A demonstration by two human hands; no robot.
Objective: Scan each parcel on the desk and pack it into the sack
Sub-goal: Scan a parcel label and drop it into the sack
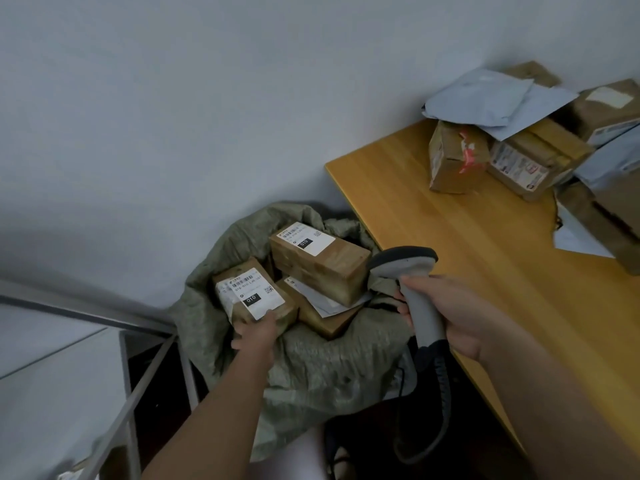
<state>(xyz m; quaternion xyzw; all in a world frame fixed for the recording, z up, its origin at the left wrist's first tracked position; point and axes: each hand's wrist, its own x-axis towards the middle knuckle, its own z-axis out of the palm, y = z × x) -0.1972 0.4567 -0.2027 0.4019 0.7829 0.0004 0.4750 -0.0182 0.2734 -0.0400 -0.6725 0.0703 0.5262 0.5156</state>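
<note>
Left hand [258, 329] is curled round the near end of a small brown parcel [254, 296], label up, held in the mouth of the green woven sack [311, 368]. Two more boxes are seen in the sack: a larger labelled box [320, 263] on top at the right, and a flatter box [323, 315] under it with a grey mailer across it. Right hand [450, 313] is wrapped round the grip of the grey barcode scanner [412, 289], head pointed toward the sack, cable hanging down. Hands are well apart. The sack sits on the floor against the wall, just beside the left end of the wooden desk [485, 258]. Remaining parcels [502, 150], boxes and grey mailers, are piled at the desk's far right.
</note>
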